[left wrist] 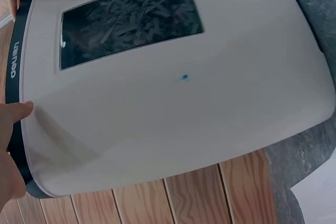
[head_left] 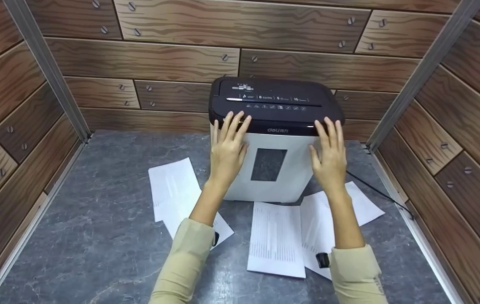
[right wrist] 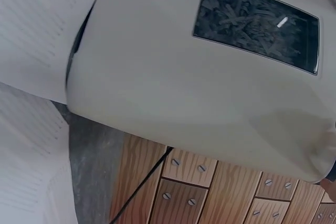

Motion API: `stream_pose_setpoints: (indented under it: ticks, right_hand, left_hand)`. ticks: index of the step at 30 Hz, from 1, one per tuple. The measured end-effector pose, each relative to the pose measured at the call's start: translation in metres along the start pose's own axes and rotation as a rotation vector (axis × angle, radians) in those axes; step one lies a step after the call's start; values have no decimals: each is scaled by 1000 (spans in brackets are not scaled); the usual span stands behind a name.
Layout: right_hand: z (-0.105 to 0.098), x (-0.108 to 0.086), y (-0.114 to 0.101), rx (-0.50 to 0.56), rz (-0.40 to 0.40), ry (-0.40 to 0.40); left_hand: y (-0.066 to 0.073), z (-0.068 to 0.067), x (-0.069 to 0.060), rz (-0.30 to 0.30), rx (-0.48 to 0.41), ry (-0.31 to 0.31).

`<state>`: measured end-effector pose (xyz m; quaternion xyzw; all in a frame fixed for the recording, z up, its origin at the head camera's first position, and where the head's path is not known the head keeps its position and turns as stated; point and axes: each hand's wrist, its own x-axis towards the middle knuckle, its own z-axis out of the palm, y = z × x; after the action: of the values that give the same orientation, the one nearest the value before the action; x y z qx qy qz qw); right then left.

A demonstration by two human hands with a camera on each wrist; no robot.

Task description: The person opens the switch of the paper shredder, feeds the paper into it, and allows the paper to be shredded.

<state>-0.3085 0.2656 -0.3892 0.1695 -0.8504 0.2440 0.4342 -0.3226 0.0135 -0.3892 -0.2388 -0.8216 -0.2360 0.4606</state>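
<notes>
A paper shredder with a white bin (head_left: 301, 162) and a black top (head_left: 276, 86) stands upright at the back of the grey surface. Paper scraps show through its dark front window (left wrist: 131, 22). My left hand (head_left: 226, 158) touches the left front of the black top, its fingers stretched out; its thumb (left wrist: 20, 110) lies near the rim in the left wrist view. At the right front corner, my right hand (head_left: 330, 162) rests its extended fingers against the top's edge. Neither hand is curled round anything. The right wrist view shows little of the right hand.
Printed sheets (head_left: 276, 240) lie in front of the shredder, with more sheets (head_left: 176, 190) to its left and another sheet (head_left: 362, 204) at the right. A black cord (head_left: 377, 192) runs toward the right wall. Wood-patterned panels (head_left: 181, 63) enclose three sides.
</notes>
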Motion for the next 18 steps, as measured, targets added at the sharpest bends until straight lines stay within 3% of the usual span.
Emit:
stream_pose_setpoints:
  ticks: [2, 5, 7, 9, 11, 13, 16, 18]
  right_hand:
    - [-1, -10, 2, 48, -3, 27]
    - [0, -31, 8, 159, 59, 91]
    - [4, -51, 15, 202, 136, 98]
    - [12, -74, 24, 203, 247, 39]
    - [20, -96, 34, 178, 361, -98]
    - [29, -116, 42, 138, 469, -259]
    - [39, -140, 49, 74, 584, -465]
    - [44, -152, 52, 27, 631, -555]
  left_hand:
    - [4, 2, -11, -3, -22, 8]
    - [10, 8, -39, -31, -101, 19]
    - [15, 15, -62, -65, -152, 0]
    - [20, 23, -85, -109, -195, -50]
    - [24, 32, -105, -146, -231, -148]
    - [27, 41, -124, -174, -253, -286]
    - [32, 54, -146, -196, -260, -541]
    - [35, 62, -159, -197, -232, -713]
